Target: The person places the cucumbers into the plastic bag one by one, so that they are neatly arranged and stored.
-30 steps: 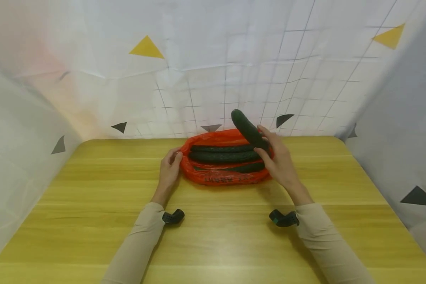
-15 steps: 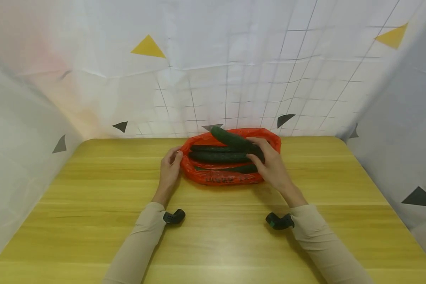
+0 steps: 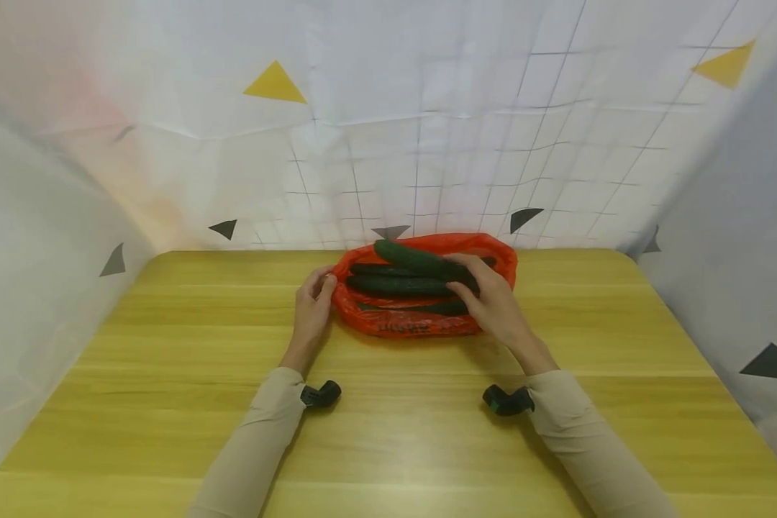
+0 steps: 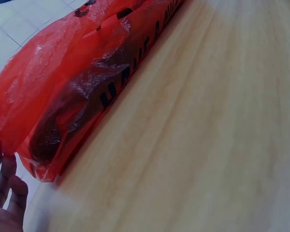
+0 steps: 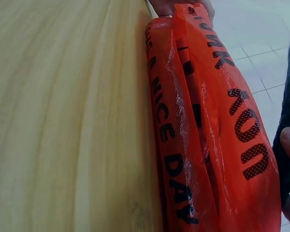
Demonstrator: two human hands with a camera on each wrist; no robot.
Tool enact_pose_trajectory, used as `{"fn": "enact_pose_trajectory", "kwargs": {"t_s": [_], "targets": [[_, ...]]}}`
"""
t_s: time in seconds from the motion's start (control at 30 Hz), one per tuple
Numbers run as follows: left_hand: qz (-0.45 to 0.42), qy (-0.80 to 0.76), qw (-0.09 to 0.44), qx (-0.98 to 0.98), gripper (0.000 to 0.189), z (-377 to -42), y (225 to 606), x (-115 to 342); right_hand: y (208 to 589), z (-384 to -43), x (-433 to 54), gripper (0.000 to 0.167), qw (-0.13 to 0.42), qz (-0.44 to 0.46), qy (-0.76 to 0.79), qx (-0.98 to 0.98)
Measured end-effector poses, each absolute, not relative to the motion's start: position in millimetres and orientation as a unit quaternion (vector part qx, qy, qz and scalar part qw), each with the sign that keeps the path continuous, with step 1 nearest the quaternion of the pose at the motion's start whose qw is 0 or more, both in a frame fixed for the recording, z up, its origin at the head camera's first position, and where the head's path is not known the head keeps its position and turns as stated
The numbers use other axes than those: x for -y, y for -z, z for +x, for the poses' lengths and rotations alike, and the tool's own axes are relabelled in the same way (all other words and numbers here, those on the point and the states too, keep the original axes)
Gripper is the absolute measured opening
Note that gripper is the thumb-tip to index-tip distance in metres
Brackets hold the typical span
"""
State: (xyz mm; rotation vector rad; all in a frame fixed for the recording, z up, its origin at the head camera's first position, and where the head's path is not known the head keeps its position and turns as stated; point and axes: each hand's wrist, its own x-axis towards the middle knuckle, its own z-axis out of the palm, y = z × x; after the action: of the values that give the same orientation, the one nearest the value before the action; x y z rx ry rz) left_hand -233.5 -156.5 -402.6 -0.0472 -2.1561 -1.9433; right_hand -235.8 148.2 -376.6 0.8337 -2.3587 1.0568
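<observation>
A red plastic bag (image 3: 421, 332) with black lettering lies open on the table, several dark green cucumbers (image 3: 398, 287) lying lengthwise inside it. My left hand (image 3: 314, 298) pinches the bag's left end; in the left wrist view its fingertips (image 4: 8, 164) meet the red film. Over the bag's mouth, my right hand (image 3: 488, 298) grips one cucumber (image 3: 409, 257) by its right end. That cucumber slants, its free end pointing left and toward the back rim. Part of this cucumber (image 5: 286, 111) also shows in the right wrist view, with the thumb on it.
The wooden table (image 3: 388, 432) stretches out in front of the bag and to both sides. A pale patterned sheet (image 3: 388, 144) hangs close behind the bag, and more sheets stand at left and right. A black wrist-worn camera (image 3: 508, 400) juts inward from the right sleeve.
My right hand has moved left and slightly down with its cucumber, which has tipped from steep to nearly level above the others. My left hand stays at the bag's left end.
</observation>
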Motion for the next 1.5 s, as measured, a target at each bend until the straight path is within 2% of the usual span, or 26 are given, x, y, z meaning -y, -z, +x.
{"fn": "enact_pose_trajectory", "kwargs": {"t_s": [0.33,0.67,0.83,1.03,1.33,1.5], "targets": [[-0.018,0.673,0.134,0.727,0.031,-249,428,162,381,-244,-139,0.046,0.158,0.312,-0.357,0.866],[-0.028,0.69,0.124,0.713,0.03,-240,410,159,387,-251,-130,0.044,0.117,0.295,-0.335,0.887],[-0.017,0.686,0.132,0.716,0.03,-245,418,159,390,-252,-125,0.042,0.094,0.292,-0.326,0.894],[-0.014,0.673,0.137,0.727,0.03,-250,427,163,396,-254,-120,0.04,0.094,0.295,-0.319,0.896],[-0.021,0.664,0.13,0.736,0.029,-234,402,158,400,-255,-118,0.037,0.117,0.299,-0.303,0.897],[-0.02,0.664,0.128,0.736,0.029,-234,401,156,400,-252,-117,0.038,0.118,0.298,-0.285,0.903]]}}
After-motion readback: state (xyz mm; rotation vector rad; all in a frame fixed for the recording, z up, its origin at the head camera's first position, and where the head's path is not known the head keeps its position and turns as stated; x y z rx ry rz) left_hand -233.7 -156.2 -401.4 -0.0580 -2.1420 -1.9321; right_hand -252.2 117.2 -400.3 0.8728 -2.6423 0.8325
